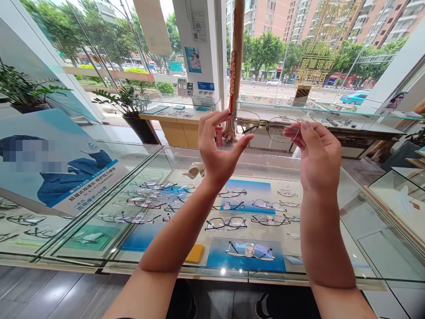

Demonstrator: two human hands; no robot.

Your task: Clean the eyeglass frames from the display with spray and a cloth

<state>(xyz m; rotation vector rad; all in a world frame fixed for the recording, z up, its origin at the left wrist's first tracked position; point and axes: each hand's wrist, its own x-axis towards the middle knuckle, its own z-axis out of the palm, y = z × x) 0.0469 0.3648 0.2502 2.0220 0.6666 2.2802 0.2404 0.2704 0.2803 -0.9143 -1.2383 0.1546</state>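
Note:
A pair of thin dark-framed eyeglasses (pixel 264 122) is held up in front of me, above the display counter, with its lenses facing the window. My right hand (pixel 320 155) pinches the right end of the frame between thumb and fingers. At the left end, my left hand (pixel 219 150) has its index fingertip against the upper corner and its thumb by the lower rim, the fingers curved around the lens. Below my arms, many eyeglasses (pixel 226 223) lie in rows under the glass. A gold-rimmed pair (pixel 249 250) rests nearest me on a blue card (pixel 212 261).
A glass display counter (pixel 265 277) spans the front. On its left leans a poster (pixel 63 164). Inside are a yellow case (pixel 195 253) and a green tray (pixel 89 238). Farther back stand a second glass counter (pixel 365 116), a wooden trunk (pixel 236 62) and a potted plant (pixel 133 110).

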